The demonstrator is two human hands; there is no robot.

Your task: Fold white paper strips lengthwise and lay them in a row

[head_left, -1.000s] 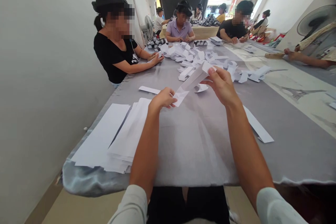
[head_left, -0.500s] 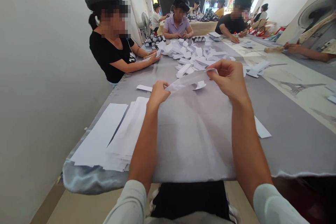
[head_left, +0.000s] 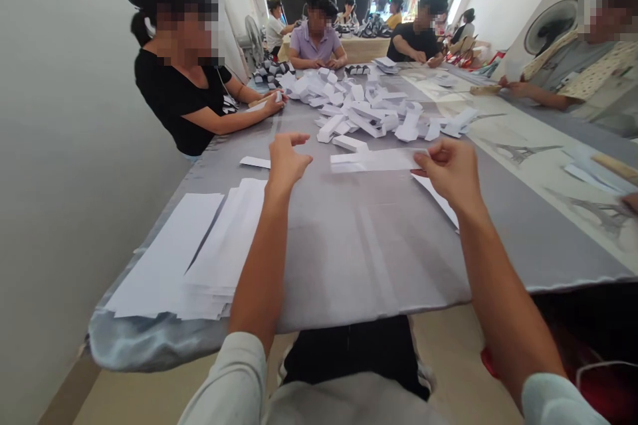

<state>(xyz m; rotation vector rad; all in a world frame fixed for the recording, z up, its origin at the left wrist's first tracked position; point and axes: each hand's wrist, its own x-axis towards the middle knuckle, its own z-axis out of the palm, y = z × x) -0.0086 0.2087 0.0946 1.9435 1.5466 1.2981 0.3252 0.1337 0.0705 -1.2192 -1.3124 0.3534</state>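
Note:
A folded white paper strip (head_left: 373, 160) is pinched at its right end by my right hand (head_left: 452, 169), above the grey cloth. Its left end is free. My left hand (head_left: 289, 161) is apart from the strip, thumb and fingers spread with nothing between them. Beyond my hands lies a heap of folded white paper pieces (head_left: 359, 109). Stacked flat white sheets (head_left: 219, 249) are by my left forearm, with another pile of sheets (head_left: 162, 252) further left. One white sheet (head_left: 436, 199) lies partly hidden behind my right hand.
A grey cloth covers the table (head_left: 343, 259). At the left edge a person in black (head_left: 184, 99) holds paper; other people sit at the far and right sides. Black and white pieces (head_left: 272, 74) lie at the back left. A small strip (head_left: 255, 162) is near my left hand.
My left hand has let go of the strip's left end and its fingers have opened. My right hand still holds the strip, now lower and flatter. The whole view has shifted somewhat.

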